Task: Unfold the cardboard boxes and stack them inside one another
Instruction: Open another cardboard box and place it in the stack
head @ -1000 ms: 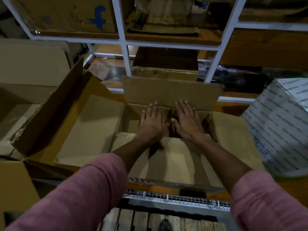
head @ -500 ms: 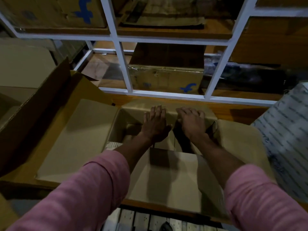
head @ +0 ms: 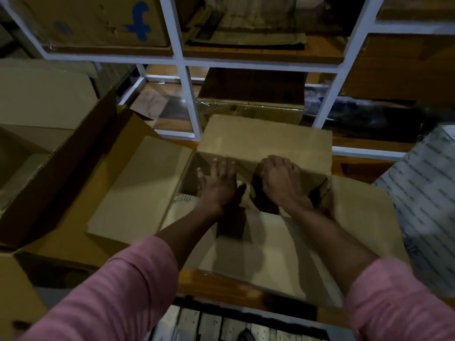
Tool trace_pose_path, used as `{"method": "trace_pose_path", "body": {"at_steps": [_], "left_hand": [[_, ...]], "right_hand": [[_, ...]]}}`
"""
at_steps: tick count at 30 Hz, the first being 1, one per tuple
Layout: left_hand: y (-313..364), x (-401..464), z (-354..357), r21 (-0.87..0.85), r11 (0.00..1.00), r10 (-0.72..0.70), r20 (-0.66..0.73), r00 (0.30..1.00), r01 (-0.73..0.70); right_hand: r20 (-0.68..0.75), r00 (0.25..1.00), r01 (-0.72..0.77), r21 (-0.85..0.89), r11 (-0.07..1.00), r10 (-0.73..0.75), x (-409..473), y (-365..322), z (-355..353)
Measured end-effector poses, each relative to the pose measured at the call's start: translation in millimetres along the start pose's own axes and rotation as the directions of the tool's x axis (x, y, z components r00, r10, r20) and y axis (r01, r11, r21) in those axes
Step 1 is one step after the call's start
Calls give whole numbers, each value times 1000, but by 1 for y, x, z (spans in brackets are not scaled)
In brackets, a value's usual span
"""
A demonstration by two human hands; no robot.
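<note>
Both hands are sitting inside the open cardboard box (head: 246, 242) on the table (head: 221, 281). The left hand (head: 219, 185) is lying flat, grip open, while the right hand (head: 280, 180) is curling its grip over the far flap (head: 266, 141) edge. There's a bigger box (head: 73, 193) crowding the left and a white box (head: 428, 188) just beside on the right.

A storeroom or warehouse: white metal shelving (head: 189, 99) holds cardboard cartons (head: 96, 20), with opened boxes (head: 61, 153) alongside.

Across the top of my view runs a white metal shelving frame (head: 183, 62) with wooden shelf boards (head: 248, 49). At the right edge I see a white printed carton (head: 428, 193). At the bottom, pale wooden slats (head: 214, 324) show.
</note>
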State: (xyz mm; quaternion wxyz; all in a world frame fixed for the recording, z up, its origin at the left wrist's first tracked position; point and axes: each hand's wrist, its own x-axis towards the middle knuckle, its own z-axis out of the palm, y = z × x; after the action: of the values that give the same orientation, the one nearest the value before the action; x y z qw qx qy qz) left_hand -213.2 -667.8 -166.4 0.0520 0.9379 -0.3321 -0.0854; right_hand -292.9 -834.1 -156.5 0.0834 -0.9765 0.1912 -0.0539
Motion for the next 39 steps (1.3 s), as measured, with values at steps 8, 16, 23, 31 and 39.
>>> {"method": "trace_pose_path", "body": {"at_steps": [8,16,23,31,39], "left_hand": [[-61,-55,-8,11,988,-157,29,987,157],[-71,-79,-7,-102,982,-152,90,984,160],[-56,-93,-44,67,998,-13,-67,998,18],[-25,-148,-116,-121,984,127,-17,992,-128],[-31,-193,-111,-219,965,251,617,746,-144]], "right_hand": [[306,952,-49,207,977,-17,-73,-52,-5],[157,987,49,-29,998,-44,-106,-54,11],[124,992,-53,162,985,33,-97,-65,-44],[284,956,-136,204,969,74,-122,-89,-126],[655,754,-192,158,969,43,-180,-109,-92]]}}
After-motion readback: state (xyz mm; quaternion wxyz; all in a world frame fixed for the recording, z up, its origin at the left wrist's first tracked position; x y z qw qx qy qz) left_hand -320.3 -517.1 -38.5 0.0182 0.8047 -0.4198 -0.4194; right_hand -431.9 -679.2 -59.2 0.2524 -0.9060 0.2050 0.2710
